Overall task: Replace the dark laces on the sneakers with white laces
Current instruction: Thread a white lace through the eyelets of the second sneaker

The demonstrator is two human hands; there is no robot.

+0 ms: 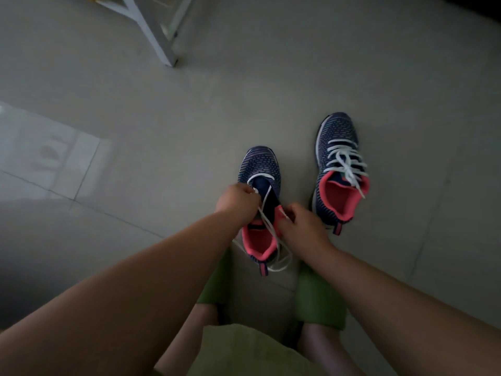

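Two navy patterned sneakers with pink linings stand on the tiled floor. The right sneaker (339, 169) is fully laced in white, its ends loose. The left sneaker (259, 166) has a white lace (267, 229) through only the lowest eyelets, with long ends trailing over the opening and onto the floor by the heel. My left hand (235, 202) pinches one strand of the lace at the shoe's left side. My right hand (298, 226) pinches the other strand at the right side near the tongue. No dark laces are visible.
A white furniture leg (160, 36) stands on the floor at the upper left. My knees and green clothing (317, 299) sit just below the shoes. Grey floor tiles (135, 131) stretch around the shoes.
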